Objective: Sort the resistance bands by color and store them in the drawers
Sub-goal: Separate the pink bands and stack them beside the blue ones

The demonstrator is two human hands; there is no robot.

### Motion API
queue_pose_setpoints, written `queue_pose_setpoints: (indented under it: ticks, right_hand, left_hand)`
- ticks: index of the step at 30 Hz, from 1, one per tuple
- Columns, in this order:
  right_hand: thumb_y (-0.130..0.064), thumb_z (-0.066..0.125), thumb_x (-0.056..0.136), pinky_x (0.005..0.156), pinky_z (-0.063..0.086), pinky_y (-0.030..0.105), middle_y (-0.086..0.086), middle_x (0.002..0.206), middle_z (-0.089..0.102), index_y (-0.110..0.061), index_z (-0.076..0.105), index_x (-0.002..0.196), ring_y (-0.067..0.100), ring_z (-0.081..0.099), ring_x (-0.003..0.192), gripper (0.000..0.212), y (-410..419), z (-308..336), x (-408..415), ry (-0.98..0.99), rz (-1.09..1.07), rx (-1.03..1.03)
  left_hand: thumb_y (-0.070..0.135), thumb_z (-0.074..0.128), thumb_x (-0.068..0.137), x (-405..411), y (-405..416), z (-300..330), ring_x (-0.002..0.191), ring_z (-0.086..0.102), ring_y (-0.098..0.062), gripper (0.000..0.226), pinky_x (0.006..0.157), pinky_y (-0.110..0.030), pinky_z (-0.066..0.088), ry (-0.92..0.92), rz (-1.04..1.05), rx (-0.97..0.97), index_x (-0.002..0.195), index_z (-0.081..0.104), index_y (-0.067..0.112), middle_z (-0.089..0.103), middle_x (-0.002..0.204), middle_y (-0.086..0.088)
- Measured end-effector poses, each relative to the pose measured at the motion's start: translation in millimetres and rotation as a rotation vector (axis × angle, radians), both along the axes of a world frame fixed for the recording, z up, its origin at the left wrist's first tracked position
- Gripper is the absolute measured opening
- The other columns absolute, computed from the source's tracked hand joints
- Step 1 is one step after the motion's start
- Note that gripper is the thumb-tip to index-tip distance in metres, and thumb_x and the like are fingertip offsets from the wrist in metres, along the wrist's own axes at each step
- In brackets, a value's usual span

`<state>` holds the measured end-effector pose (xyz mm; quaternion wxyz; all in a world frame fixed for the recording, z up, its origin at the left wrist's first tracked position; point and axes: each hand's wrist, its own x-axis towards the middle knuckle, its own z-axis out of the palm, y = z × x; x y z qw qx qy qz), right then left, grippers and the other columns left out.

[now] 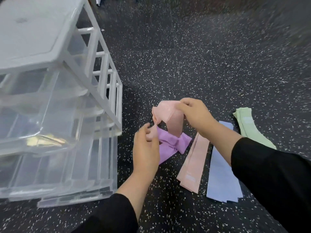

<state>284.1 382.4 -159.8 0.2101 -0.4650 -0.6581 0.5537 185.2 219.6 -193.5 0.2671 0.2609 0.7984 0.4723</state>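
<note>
A crumpled pink band [168, 116] hangs between my hands above the floor. My right hand [195, 113] pinches its upper edge. My left hand [146, 145] pinches its lower end. Under it lies a rumpled purple band [175, 143]. To the right, flat on the floor, lie a second pink band [193, 165], a blue band [222, 172] and a green band [249, 126]. The white-framed drawer unit [101, 68] stands at the left, with clear drawers [55, 118] pulled out toward me.
The floor [202, 56] is black rubber with white specks and stretches away behind the bands. Some object legs show at the top edge. My black sleeves fill the lower right and bottom centre.
</note>
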Motion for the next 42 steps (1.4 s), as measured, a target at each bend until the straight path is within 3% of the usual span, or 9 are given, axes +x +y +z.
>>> queue_pose_setpoints:
  ticks: [6, 11, 13, 17, 22, 27, 34, 38, 42]
  right_hand:
    - [-0.028, 0.062, 0.088, 0.078, 0.055, 0.058, 0.01, 0.076, 0.06, -0.016, 0.066, 0.071, 0.025, 0.057, 0.074, 0.021, -18, 18, 12, 0.176, 0.107, -0.124]
    - [-0.027, 0.062, 0.094, 0.08, 0.055, 0.063, 0.013, 0.078, 0.061, -0.012, 0.064, 0.076, 0.026, 0.059, 0.074, 0.023, -29, 18, 23, 0.201, 0.141, -0.121]
    - [-0.034, 0.063, 0.092, 0.069, 0.052, 0.051, 0.013, 0.077, 0.058, -0.009, 0.063, 0.079, 0.023, 0.055, 0.072, 0.028, -30, 18, 26, 0.186, 0.118, -0.056]
    - [-0.023, 0.062, 0.098, 0.058, 0.038, 0.022, 0.008, 0.069, 0.057, -0.008, 0.067, 0.085, 0.007, 0.044, 0.062, 0.021, -36, 18, 31, 0.116, 0.018, 0.188]
    - [-0.027, 0.06, 0.096, 0.064, 0.046, 0.031, -0.001, 0.071, 0.064, -0.021, 0.066, 0.083, 0.009, 0.051, 0.064, 0.016, -40, 10, 35, 0.034, -0.052, 0.292]
    - [-0.05, 0.062, 0.089, 0.072, 0.055, 0.049, -0.001, 0.076, 0.067, -0.022, 0.066, 0.083, 0.025, 0.062, 0.074, 0.029, -42, 2, 43, -0.026, 0.111, 0.324]
    - [-0.031, 0.066, 0.096, 0.114, 0.043, 0.041, -0.017, 0.13, 0.065, -0.029, 0.055, 0.136, -0.001, 0.055, 0.128, 0.041, -7, 13, 57, 0.099, 0.219, 0.103]
    - [-0.014, 0.066, 0.098, 0.099, 0.049, 0.028, -0.001, 0.115, 0.076, -0.019, 0.067, 0.124, 0.008, 0.068, 0.108, 0.027, 4, 36, 60, 0.167, 0.314, 0.026]
    - [-0.028, 0.071, 0.092, 0.082, 0.045, 0.046, 0.031, 0.101, 0.067, -0.016, 0.073, 0.094, 0.024, 0.055, 0.084, 0.012, 4, 49, 55, 0.158, 0.284, 0.053]
  left_hand:
    - [0.025, 0.061, 0.1, -7, 2, 25, 0.143, 0.035, -0.009, 0.063, 0.119, -0.037, 0.035, 0.214, -0.205, 0.036, 0.155, 0.034, 0.035, 0.037, 0.155, 0.008]
    - [0.023, 0.062, 0.1, -8, 4, 38, 0.11, 0.058, -0.007, 0.041, 0.084, -0.009, 0.047, 0.139, -0.209, 0.057, 0.14, 0.059, 0.029, 0.062, 0.122, 0.008]
    - [0.025, 0.063, 0.099, -7, 6, 44, 0.097, 0.063, -0.006, 0.033, 0.072, -0.007, 0.047, 0.051, -0.142, 0.098, 0.131, 0.065, 0.031, 0.069, 0.112, 0.011]
    - [0.019, 0.061, 0.097, 3, 19, 55, 0.071, 0.067, -0.015, 0.013, 0.072, -0.035, 0.052, -0.303, 0.01, 0.144, 0.102, 0.073, 0.017, 0.076, 0.086, -0.002]
    - [0.034, 0.045, 0.107, 17, 34, 65, 0.089, 0.074, -0.02, 0.037, 0.074, -0.034, 0.058, -0.792, 0.092, 0.241, 0.108, 0.071, 0.008, 0.077, 0.1, -0.013]
    - [0.005, 0.049, 0.098, 15, 43, 63, 0.097, 0.073, -0.025, 0.021, 0.086, -0.041, 0.061, -0.527, 0.028, 0.128, 0.091, 0.067, 0.014, 0.078, 0.099, -0.01]
    - [0.038, 0.056, 0.098, 3, 57, 99, 0.08, 0.065, -0.032, 0.028, 0.081, -0.054, 0.057, 0.061, -0.431, 0.006, 0.083, 0.069, 0.018, 0.07, 0.084, -0.009]
    - [0.04, 0.066, 0.096, -2, 60, 114, 0.067, 0.063, -0.018, 0.023, 0.068, -0.034, 0.054, 0.119, -0.526, 0.047, 0.082, 0.073, 0.022, 0.073, 0.076, 0.0]
    - [0.027, 0.074, 0.089, -6, 61, 111, 0.06, 0.053, -0.006, 0.005, 0.059, -0.025, 0.044, 0.07, -0.381, 0.166, 0.091, 0.069, 0.025, 0.065, 0.07, 0.008]
